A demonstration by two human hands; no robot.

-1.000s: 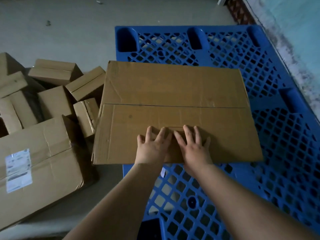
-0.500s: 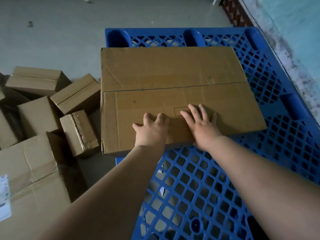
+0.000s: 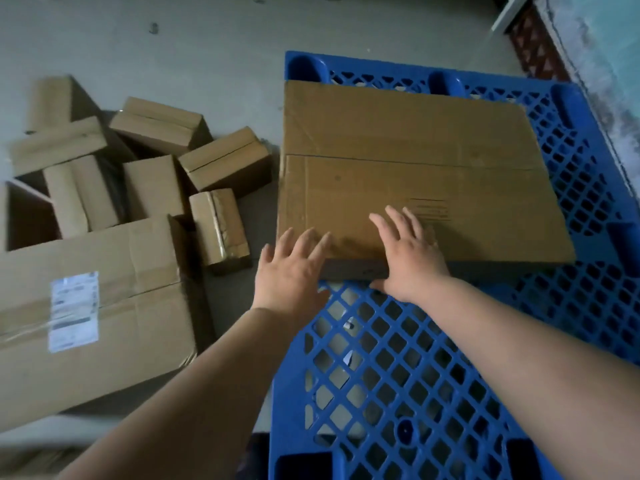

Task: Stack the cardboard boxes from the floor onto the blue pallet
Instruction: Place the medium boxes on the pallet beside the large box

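Observation:
A wide flat cardboard box [image 3: 408, 161] lies on the far left part of the blue pallet [image 3: 415, 358]. My right hand [image 3: 410, 252] rests with spread fingers on the box's near edge, thumb at its front face. My left hand [image 3: 292, 268] hovers open at the box's near left corner, fingertips just over the top edge. On the floor to the left lie several small cardboard boxes [image 3: 152, 161] and a large box with a white label [image 3: 90, 306].
Bare grey concrete floor [image 3: 207, 46] stretches behind the boxes. A stained wall [image 3: 609, 64] runs along the pallet's right side, with a dark red object [image 3: 533, 39] at its base. The pallet's near and right grid is bare.
The flat box has slid farther onto the pallet, up to its far left corner. My left hand has come off the box top and moved to its near left corner.

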